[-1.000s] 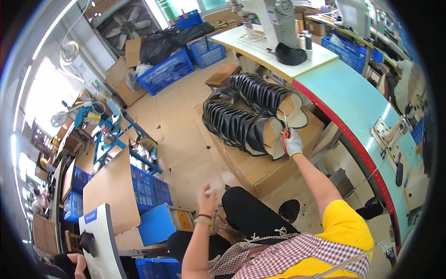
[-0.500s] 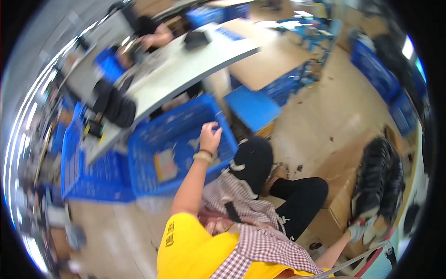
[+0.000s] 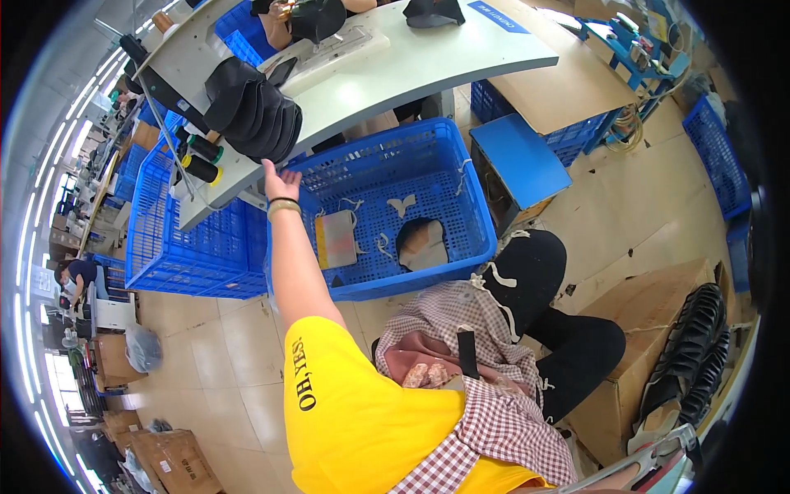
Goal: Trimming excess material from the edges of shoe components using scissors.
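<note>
My left hand (image 3: pixel 282 183) reaches out to the table edge, palm turned up and fingers spread, holding nothing. Its fingertips are just below a stack of black curved pieces (image 3: pixel 251 111) that look like shoe uppers; whether they touch is hard to tell. Under my forearm stands a large blue plastic crate (image 3: pixel 387 284). Inside it lie a black piece with a beige lining (image 3: pixel 421 244), a pale flat packet with a yellow edge (image 3: pixel 336 239) and white scraps (image 3: pixel 401 205). My right hand is out of sight at the lower right, near rows of black uppers (image 3: pixel 687 362).
Thread spools (image 3: pixel 202 168) stand on the white table (image 3: pixel 428 62) beside the stack. Across it a co-worker's hands hold a black piece (image 3: pixel 317 18). A second blue crate (image 3: pixel 193 259) is at the left, a blue-topped box (image 3: pixel 522 160) at the right, a cardboard box (image 3: pixel 625 329) by my knee.
My left hand has moved from over the crate up and left to the stack on the table. My gloved right hand, earlier at the black uppers, has gone out of view.
</note>
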{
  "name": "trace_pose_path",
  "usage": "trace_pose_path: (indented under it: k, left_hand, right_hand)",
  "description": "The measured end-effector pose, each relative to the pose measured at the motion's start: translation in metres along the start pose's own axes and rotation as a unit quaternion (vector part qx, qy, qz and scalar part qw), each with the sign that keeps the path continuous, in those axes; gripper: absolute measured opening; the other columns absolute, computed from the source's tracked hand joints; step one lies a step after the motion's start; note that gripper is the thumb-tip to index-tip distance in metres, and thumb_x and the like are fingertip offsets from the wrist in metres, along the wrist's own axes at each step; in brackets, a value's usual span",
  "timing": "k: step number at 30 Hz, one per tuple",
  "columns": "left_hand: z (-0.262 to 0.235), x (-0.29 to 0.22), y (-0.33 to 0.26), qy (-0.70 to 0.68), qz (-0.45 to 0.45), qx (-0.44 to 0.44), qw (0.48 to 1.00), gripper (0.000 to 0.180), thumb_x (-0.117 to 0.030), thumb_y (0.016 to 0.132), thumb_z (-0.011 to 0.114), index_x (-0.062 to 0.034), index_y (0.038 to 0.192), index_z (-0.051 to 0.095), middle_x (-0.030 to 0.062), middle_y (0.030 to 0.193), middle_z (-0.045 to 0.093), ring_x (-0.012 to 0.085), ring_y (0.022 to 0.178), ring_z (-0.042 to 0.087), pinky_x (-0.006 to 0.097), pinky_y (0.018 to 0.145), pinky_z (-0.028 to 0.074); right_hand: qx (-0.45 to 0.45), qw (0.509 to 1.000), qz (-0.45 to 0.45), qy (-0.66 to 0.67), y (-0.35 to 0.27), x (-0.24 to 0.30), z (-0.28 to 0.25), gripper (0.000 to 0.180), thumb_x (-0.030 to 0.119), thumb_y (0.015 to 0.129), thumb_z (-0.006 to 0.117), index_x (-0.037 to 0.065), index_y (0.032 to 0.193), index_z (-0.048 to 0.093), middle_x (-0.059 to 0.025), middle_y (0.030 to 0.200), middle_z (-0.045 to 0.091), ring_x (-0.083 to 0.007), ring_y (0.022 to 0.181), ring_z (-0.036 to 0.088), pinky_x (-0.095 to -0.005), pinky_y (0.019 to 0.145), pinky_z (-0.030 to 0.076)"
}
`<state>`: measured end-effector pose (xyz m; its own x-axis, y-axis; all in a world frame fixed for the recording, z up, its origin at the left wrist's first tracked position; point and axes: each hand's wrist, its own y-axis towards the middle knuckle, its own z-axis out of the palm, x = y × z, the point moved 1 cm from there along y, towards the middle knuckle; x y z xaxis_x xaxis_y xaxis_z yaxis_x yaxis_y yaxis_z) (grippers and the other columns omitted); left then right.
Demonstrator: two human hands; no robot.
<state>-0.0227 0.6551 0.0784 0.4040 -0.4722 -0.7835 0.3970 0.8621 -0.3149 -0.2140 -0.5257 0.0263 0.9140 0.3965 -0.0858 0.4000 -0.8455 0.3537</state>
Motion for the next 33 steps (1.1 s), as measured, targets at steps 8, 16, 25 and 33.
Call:
trace_pose_path:
  k: [8,16,25,33]
  left_hand:
    - [0.053,-0.055,0.008,-0.025,-0.057,-0.007,0.998,0.071,-0.055,0.086,0.055,-0.0085,0.138,0.039,0.0109,0.139,0.045,0.0345,0.132,0.034,0.057,0.109,0.020]
    - [0.050,-0.101,0.022,0.119,0.050,-0.064,0.990,0.085,-0.070,0.072,0.063,-0.0132,0.132,0.042,0.0084,0.132,0.047,0.0401,0.128,0.032,0.066,0.099,0.022]
    - [0.038,-0.138,0.068,0.195,-0.038,-0.093,0.976,0.107,-0.087,0.061,0.051,-0.0159,0.140,0.036,0.0028,0.146,0.033,0.0324,0.133,0.026,0.063,0.100,0.016]
    - [0.047,-0.124,0.066,0.266,-0.063,-0.138,0.952,0.112,-0.073,0.059,0.071,-0.0046,0.140,0.036,0.0114,0.149,0.028,0.0365,0.136,0.022,0.058,0.105,0.018]
  right_hand:
    - [0.029,0.992,-0.003,0.124,-0.018,0.080,-0.071,0.040,0.050,0.084,0.045,0.015,0.089,0.062,-0.0084,0.081,0.063,-0.0302,0.079,0.056,-0.0496,0.069,0.041]
    - [0.097,0.961,0.002,0.257,-0.028,0.119,-0.076,0.034,0.047,0.086,0.044,0.017,0.087,0.060,-0.0061,0.076,0.059,-0.0270,0.074,0.053,-0.0458,0.066,0.040]
    - [0.157,0.906,0.061,0.390,-0.058,0.126,-0.072,0.029,0.044,0.089,0.044,0.019,0.086,0.057,-0.0035,0.071,0.054,-0.0234,0.069,0.049,-0.0415,0.063,0.038]
    - [0.206,0.845,0.098,0.484,-0.064,0.125,-0.060,0.024,0.042,0.091,0.043,0.021,0.085,0.055,-0.0011,0.067,0.050,-0.0203,0.064,0.046,-0.0377,0.060,0.036]
